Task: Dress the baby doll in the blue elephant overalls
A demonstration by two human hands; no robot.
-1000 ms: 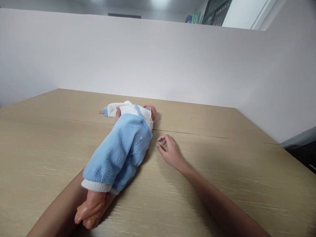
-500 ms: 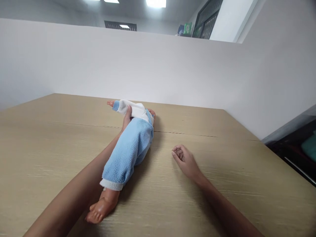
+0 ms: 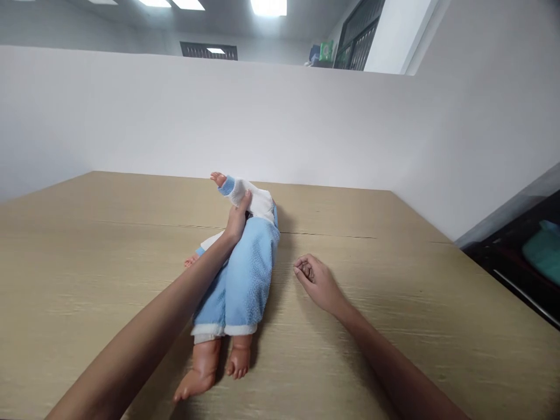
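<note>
A baby doll [image 3: 245, 274] in blue fleece trousers and a white top with blue cuffs lies on the wooden table [image 3: 394, 303], bare feet toward me. My left hand [image 3: 237, 219] grips the doll's upper body by its white sleeve, and that arm of the doll points up and away. My right hand [image 3: 317, 281] rests on the table just right of the doll, fingers curled in loosely, holding nothing. The doll's head is hidden behind its body and my left hand.
White partition walls [image 3: 306, 122] close off the table at the back and right. Past the table's right edge sits a dark bin [image 3: 520, 256] with something teal in it.
The doll has rolled from its side to show both legs and feet. My left hand moved up with the sleeve. My right hand shifted slightly left toward the doll.
</note>
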